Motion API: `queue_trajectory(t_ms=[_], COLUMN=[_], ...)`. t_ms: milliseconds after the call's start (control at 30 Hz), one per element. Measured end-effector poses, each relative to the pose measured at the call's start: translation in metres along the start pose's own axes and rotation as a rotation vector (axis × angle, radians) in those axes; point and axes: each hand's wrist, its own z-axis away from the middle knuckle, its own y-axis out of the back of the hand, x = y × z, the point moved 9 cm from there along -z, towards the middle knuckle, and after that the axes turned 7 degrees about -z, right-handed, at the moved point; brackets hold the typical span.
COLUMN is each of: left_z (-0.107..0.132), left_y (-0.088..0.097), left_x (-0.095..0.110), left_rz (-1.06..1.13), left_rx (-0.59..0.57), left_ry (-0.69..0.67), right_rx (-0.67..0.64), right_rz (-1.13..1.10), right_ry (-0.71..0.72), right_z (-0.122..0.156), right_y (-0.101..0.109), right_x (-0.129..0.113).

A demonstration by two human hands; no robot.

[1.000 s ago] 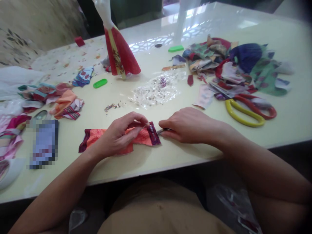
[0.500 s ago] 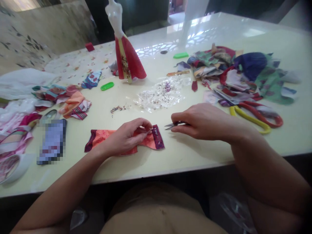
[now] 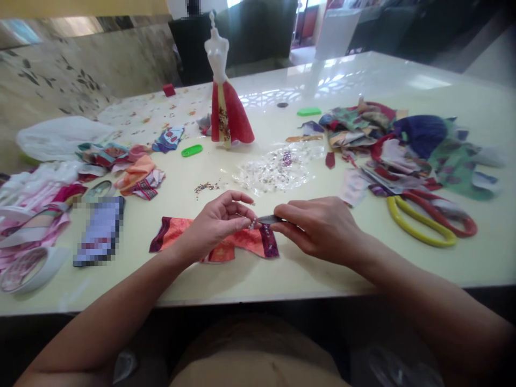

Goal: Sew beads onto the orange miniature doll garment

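and here we are at the table, both hands in close over the work! the left hand point(image 3: 217, 226) sits above a strip of orange fabric point(image 3: 173, 234), its fingers curled and thumb and forefinger drawn in near the tips, though whether they pinch anything this tiny i cannot tell. the right hand point(image 3: 318, 228) has a firm grip on small snips point(image 3: 268, 219), fingers and thumb pressed together around them, metal tip pointing left, right up beside the left fingertips. the strip lies flat on the cream table point(image 3: 443, 269), front and centre, with its purple patterned trim point(image 3: 269, 242) at the right end just under the snips. what a spread around them! straight ahead, a clear plastic sheet point(image 3: 278, 172) glitters with beads, and a small scatter of beads point(image 3: 206, 187) sits just left of it. further back stands a white dress form point(image 3: 217, 54) in a red skirt. off to the right, a big heap of fabric scraps point(image 3: 403, 134), with yellow-handled scissors point(image 3: 419, 228) lying against red handles point(image 3: 455, 223). over on the left, more folded scraps point(image 3: 139, 180) and a green plastic piece point(image 3: 192, 150), plus a blurred object point(image 3: 99, 231) too obscured to name.
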Motion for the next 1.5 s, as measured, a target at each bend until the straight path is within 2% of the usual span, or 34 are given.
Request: queue_trajectory(t_ms=[500,700,1200,1500], left_z=[0.001,0.001,0.002,0.001], left_y=[-0.003,-0.002,-0.003,-0.002], left_x=[-0.011,-0.015,-0.013,-0.014], left_rz=[0.164,0.23,0.205,0.193], left_rx=[-0.026,-0.008,-0.017,-0.017], left_ry=[0.097,0.15,0.12,0.11], right_rx=[0.018,0.088,0.08,0.026], right_rz=[0.107,0.133,0.004,-0.091], right_ry=[0.042,0.078,0.039,-0.025], right_z=[0.0,0.002,0.001,0.0], right_y=[-0.001,0.002,0.0,-0.006], right_x=[-0.005,-0.007,-0.002,0.004])
